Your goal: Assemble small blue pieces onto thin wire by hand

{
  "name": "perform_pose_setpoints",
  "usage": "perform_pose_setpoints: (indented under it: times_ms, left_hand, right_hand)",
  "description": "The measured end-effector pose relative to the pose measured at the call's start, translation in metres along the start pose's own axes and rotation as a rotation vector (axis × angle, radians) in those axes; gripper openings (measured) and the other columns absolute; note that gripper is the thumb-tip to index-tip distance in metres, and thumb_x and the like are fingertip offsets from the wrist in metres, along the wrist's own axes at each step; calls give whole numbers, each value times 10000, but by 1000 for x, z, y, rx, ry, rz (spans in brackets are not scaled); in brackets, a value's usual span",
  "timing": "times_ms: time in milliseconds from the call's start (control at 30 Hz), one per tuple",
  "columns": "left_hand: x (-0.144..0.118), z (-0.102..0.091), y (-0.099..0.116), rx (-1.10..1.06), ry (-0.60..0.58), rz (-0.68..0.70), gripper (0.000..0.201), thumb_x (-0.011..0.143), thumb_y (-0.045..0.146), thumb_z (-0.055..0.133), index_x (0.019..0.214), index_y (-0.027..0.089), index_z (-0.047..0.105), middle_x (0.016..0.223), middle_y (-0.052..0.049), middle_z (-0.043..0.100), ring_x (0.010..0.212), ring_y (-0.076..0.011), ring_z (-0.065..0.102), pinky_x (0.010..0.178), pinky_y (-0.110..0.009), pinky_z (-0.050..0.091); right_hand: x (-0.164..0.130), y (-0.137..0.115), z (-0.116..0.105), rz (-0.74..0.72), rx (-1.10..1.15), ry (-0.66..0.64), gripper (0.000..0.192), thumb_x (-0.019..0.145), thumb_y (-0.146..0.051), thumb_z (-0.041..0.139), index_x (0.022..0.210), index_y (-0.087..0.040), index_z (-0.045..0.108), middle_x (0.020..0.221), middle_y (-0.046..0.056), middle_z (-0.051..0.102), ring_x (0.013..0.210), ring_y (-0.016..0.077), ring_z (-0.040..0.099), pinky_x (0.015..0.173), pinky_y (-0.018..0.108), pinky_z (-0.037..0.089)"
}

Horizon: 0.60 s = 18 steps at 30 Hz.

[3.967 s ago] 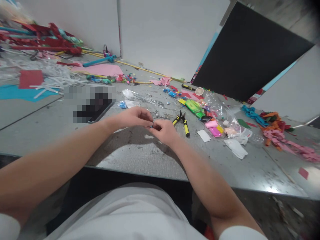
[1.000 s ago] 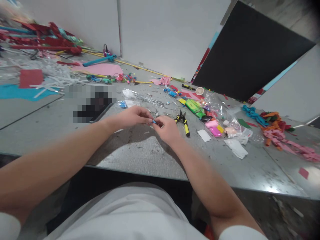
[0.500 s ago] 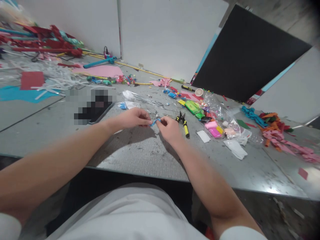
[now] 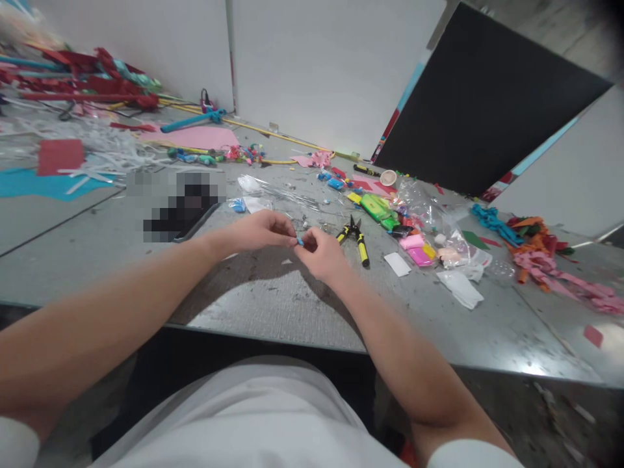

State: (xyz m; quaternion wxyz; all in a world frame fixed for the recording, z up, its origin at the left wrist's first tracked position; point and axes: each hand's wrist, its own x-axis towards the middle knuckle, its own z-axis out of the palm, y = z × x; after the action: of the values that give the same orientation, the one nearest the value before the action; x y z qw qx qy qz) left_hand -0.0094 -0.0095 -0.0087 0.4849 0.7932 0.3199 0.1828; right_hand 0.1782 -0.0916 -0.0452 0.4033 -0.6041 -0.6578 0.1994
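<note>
Between my fingertips is a small blue piece of what looks like modelling clay [image 4: 299,241]. My left hand [image 4: 267,231] pinches it from the left, its fingers curled. From the other side my right hand [image 4: 322,252] closes thumb and fingers on it, so most of the piece is covered. Both hands are held a little above the grey table [image 4: 273,299] and cast shadows on it. Right beside my right hand lie yellow-and-black pliers [image 4: 361,246] with jaws apart. Thin metal wires [image 4: 287,194] lie just beyond my hands.
A phone [image 4: 195,221], partly blurred out, rests left of my hands. Packets of coloured clay [image 4: 377,211], clear plastic bags and a white paper piece [image 4: 397,264] lie to the right. Red and blue paper scraps [image 4: 61,157] cover the far left. White panels [image 4: 316,71] stand behind.
The blue piece showed as a longer strip between my fingers; now only a small bit shows. My right hand has shifted slightly left, closer to my left hand, uncovering more of the pliers.
</note>
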Motion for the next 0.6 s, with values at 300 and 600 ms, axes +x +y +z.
perform_pose_setpoints:
  times_ms: [300, 600]
  left_hand:
    - [-1, -2, 4, 33, 17, 23, 252, 739, 358, 809, 855, 193, 659, 783, -26, 728, 700, -170, 651, 636, -280, 484]
    - [-2, -2, 5, 50, -106, 39, 208, 738, 367, 796, 838, 201, 721, 766, -22, 738, 709, -172, 668, 649, -268, 487]
  right_hand:
    - [7, 8, 0, 68, 245, -142, 132, 922, -330, 642, 932, -211, 698, 828, 26, 737, 744, 169, 685, 605, 273, 530]
    - [11, 10, -7, 104, 83, 24, 79, 856, -271, 688, 842, -197, 709, 795, 24, 724, 757, 175, 668, 739, 322, 517]
